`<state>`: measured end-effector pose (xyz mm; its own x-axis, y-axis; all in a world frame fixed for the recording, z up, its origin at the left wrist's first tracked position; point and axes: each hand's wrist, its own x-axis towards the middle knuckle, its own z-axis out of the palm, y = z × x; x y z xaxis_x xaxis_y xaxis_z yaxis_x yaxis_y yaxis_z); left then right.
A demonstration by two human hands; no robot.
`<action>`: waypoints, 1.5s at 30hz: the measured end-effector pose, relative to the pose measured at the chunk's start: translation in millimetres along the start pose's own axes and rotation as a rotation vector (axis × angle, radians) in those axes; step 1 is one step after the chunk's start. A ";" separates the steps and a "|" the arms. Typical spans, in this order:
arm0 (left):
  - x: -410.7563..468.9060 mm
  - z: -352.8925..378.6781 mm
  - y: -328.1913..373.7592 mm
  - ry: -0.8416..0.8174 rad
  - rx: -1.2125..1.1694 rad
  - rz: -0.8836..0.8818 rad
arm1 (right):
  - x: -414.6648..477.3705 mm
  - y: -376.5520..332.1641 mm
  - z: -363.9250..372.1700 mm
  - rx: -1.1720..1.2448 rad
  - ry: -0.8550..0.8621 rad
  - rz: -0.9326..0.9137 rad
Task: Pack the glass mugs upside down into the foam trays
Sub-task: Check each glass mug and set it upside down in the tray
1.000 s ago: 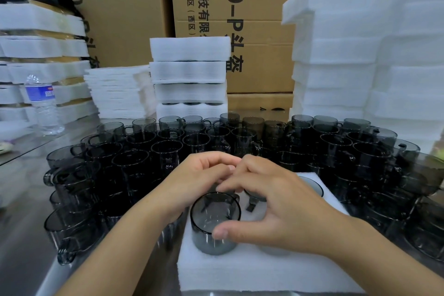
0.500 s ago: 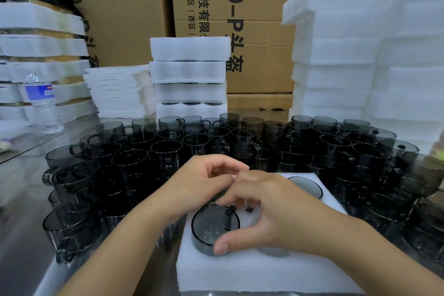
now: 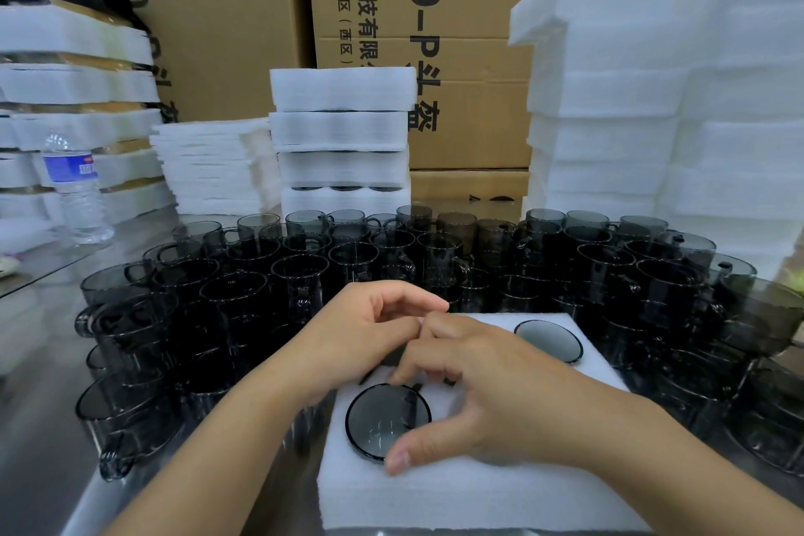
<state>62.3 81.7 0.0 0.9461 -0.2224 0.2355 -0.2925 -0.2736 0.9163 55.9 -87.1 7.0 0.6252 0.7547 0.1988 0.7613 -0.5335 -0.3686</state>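
Glass mug (image 3: pixel 385 420) under our right grip (image 3: pixel 500 400) has sunk since a second ago: base now near flush with the foam tray (image 3: pixel 457 500), so we judge it seated. Thumb and curled fingers (image 3: pixel 417 366) clasp its rim. Left grip (image 3: pixel 361 339) curls just beyond; we cannot tell what it holds.

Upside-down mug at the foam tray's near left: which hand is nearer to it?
Right. The right hand spans the mug, thumb at its near rim, fingers at its far rim; the left hand sits beyond its far-left edge.
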 end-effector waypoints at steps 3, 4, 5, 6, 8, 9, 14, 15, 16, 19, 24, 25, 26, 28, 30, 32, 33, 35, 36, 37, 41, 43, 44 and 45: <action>0.6 0.3 -1.0 -0.001 0.011 0.006 | 0.5 1.9 1.3 0.006 0.010 -0.012; 0.8 0.4 -1.3 0.000 0.011 0.007 | 0.5 2.2 1.5 0.004 0.014 -0.015; 0.9 0.3 -1.5 0.001 0.008 0.006 | 0.5 2.5 1.5 0.000 0.017 -0.018; 1.1 0.3 -2.0 0.001 0.008 0.005 | 0.6 2.7 1.3 -0.005 0.017 -0.023; 1.5 0.5 -3.0 -0.001 0.025 0.012 | -0.4 2.8 0.3 -0.019 0.016 -0.033; 1.6 0.8 -3.6 -0.003 0.035 0.020 | -1.4 2.5 -0.7 -0.033 0.015 -0.040; 1.6 1.9 -5.5 -0.039 0.103 0.090 | -2.3 1.0 -12.6 -0.039 0.242 -0.112; 1.5 1.9 -6.5 -0.034 0.121 0.096 | -1.9 4.1 -17.5 0.024 0.371 -0.102; 1.6 1.8 -8.0 -0.018 0.136 0.093 | -0.3 9.2 -23.3 0.074 0.497 -0.078; 1.4 1.4 -10.1 0.003 0.144 0.069 | 10.3 30.9 -40.0 0.065 0.668 0.080; 0.1 2.4 -8.5 0.007 0.143 0.055 | 40.9 66.0 -44.1 -0.165 0.502 0.270; -0.3 2.5 -8.2 0.011 0.140 0.055 | 47.9 68.7 -42.8 -0.195 0.463 0.291; -0.4 2.7 -8.3 0.014 0.137 0.055 | 54.4 71.7 -41.5 -0.232 0.418 0.313; -0.2 2.8 -8.8 0.022 0.134 0.054 | 65.8 76.9 -39.6 -0.315 0.341 0.349; -0.4 2.5 -9.7 0.029 0.132 0.057 | 73.3 81.0 -38.6 -0.348 0.317 0.368; 0.4 2.1 -10.7 0.040 0.148 0.063 | 76.3 84.3 -37.6 -0.318 0.313 0.362; 0.8 2.0 -11.1 0.043 0.155 0.065 | 76.0 85.5 -37.0 -0.300 0.310 0.353; 1.8 1.8 -11.6 0.044 0.160 0.068 | 72.6 86.5 -37.3 -0.273 0.324 0.339; 2.3 1.8 -11.9 0.045 0.163 0.072 | 69.1 86.0 -38.1 -0.247 0.356 0.333; 2.5 1.7 -12.3 0.046 0.162 0.074 | 65.1 84.5 -39.3 -0.209 0.407 0.324; 4.2 2.6 -14.9 0.051 0.157 0.081 | 42.1 66.3 -37.0 -0.054 0.643 0.237; 4.8 3.3 -15.6 0.052 0.159 0.085 | 27.3 52.8 -27.8 0.026 0.731 0.141; 5.0 3.4 -15.7 0.054 0.161 0.083 | 20.2 47.1 -22.9 0.022 0.766 0.073; 5.2 3.1 -15.9 0.056 0.163 0.080 | 14.1 42.8 -18.7 -0.010 0.784 0.003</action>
<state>71.5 82.0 -14.3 0.9239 -0.1980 0.3274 -0.3813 -0.4066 0.8302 100.5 -106.4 11.0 0.5634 0.2649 0.7825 0.7585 -0.5413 -0.3629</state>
